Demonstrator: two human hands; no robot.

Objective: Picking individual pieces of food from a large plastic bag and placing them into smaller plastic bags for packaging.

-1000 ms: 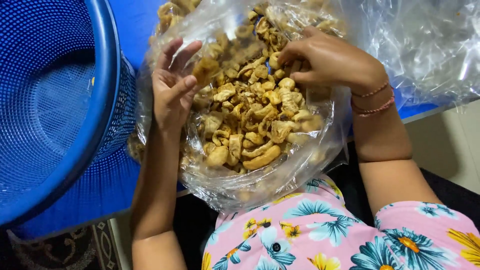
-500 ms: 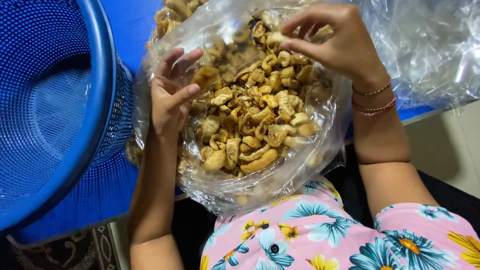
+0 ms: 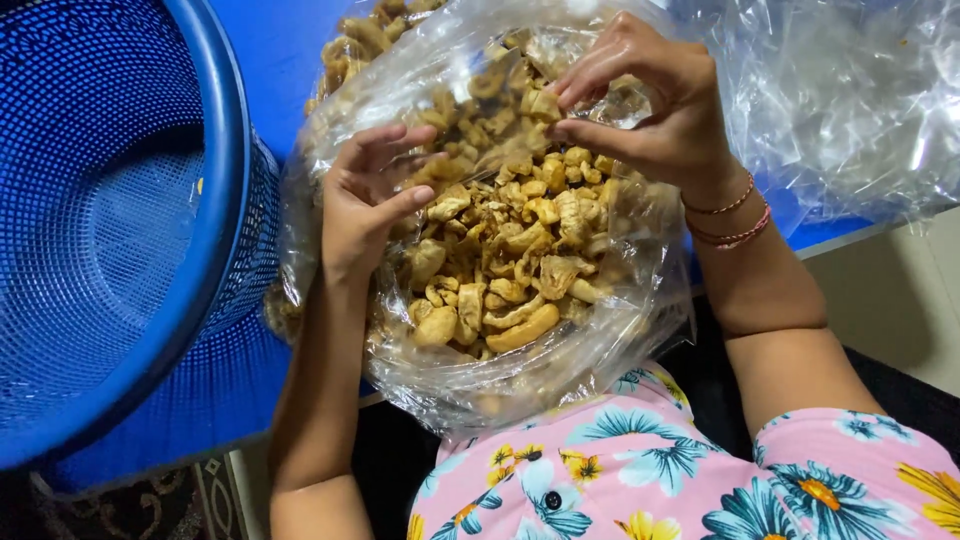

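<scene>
**Open bag of snacks held at table edge**

The clear plastic bag (image 3: pixel 600 330) sat half on the blue table (image 3: pixel 290 50) and half over its near edge, sagging toward the person's lap. Its mouth was open and faced up toward the camera; its long axis ran from the table down toward the body. Inside lay a heap of golden-brown fried snacks (image 3: pixel 500 260), curled and irregular.

The left hand (image 3: pixel 365 205) was at the bag's left wall, fingers spread and loosely curled, thumb out; whether it gripped the film could not be told. The right hand (image 3: pixel 650 100) was at the far rim, fingertips drawn together and pinching the plastic or a snack piece; which one could not be told. Thin bracelets (image 3: pixel 730 220) circled the right wrist.

Left of the bag stood a large blue mesh basket (image 3: pixel 120 240), touching or just beside it. More crumpled clear plastic (image 3: pixel 850 100) lay at the right on the table. A pale floor (image 3: pixel 900 300) showed beyond the table edge. The person wore a pink floral garment (image 3: pixel 640 470).
</scene>
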